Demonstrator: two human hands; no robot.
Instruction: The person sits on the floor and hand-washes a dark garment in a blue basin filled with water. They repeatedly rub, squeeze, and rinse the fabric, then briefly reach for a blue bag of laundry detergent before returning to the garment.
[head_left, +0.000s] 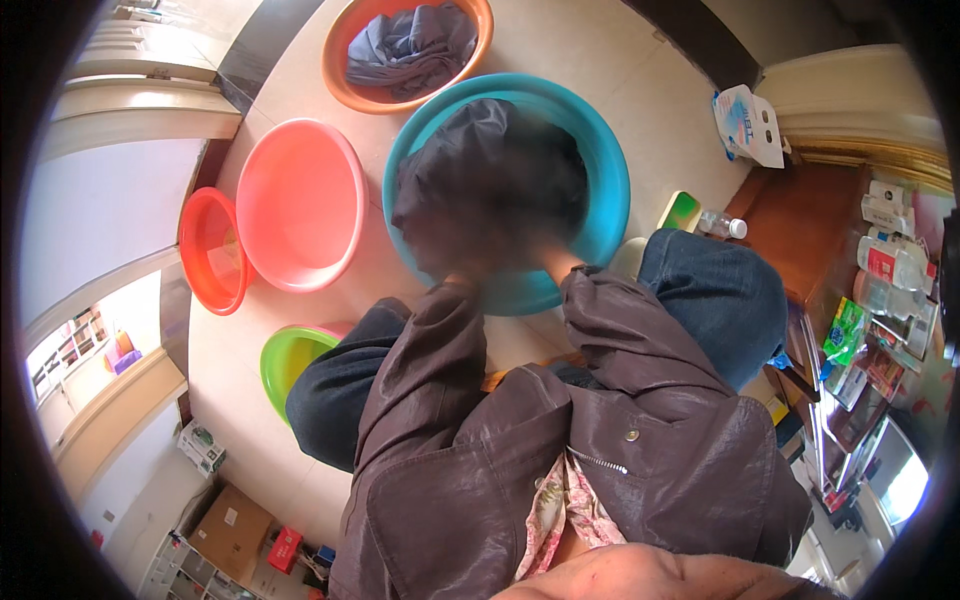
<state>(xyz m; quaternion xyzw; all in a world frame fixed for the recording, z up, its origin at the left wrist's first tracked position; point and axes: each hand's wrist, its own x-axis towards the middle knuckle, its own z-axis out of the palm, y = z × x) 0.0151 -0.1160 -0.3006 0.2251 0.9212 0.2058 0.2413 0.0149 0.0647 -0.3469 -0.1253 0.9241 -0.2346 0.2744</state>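
A large blue plastic basin (611, 180) stands on the tiled floor before me, with dark, bulky cloth (450, 180) heaped inside. Both hands reach down into it. My left hand (465, 276) is at the near left of the cloth, its fingers hidden or lost in blur. To its right, my right hand (549, 251) touches the cloth's near right part, and its fingers are blurred too; a dark band circles that wrist. Behind the blue basin, an orange basin (334, 75) holds bunched grey-blue cloth (412, 49).
Left of the blue basin stand a pink basin (300, 202), a red basin (199, 251) and a green basin (274, 367) beside my knee. At right are a clear bottle (721, 224), a green-and-white tray-like object (680, 211), a white package (748, 126) and a wooden cabinet (802, 217).
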